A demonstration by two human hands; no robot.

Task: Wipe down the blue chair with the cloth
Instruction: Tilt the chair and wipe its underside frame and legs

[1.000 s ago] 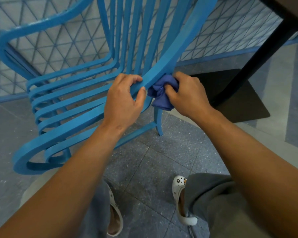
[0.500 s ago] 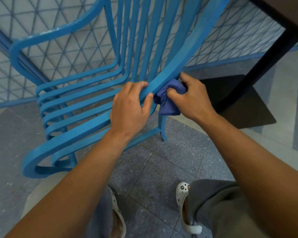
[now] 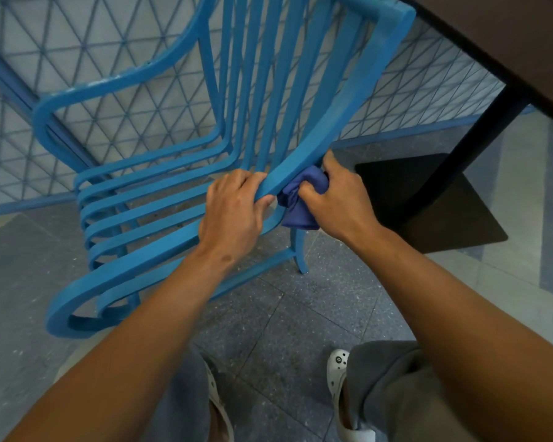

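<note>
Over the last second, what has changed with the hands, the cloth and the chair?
Little. The right hand has worked the cloth slightly up the outer rail of the chair, toward the backrest. The view has also shifted, showing more of the chair's top. The left hand still grips the same rail beside the cloth, and the right still holds the bunched cloth against it.

Both forearms extended forward, bare. Left hand (image 3: pixel 233 212) curled around the chair rail (image 3: pixel 304 164), fingers (image 3: pixel 253 181) wrapped over the top edge. Right hand (image 3: pixel 339 199) just beside it, gripping the bunched cloth (image 3: pixel 300 202) against the rail's underside (fingertips hidden).
</note>
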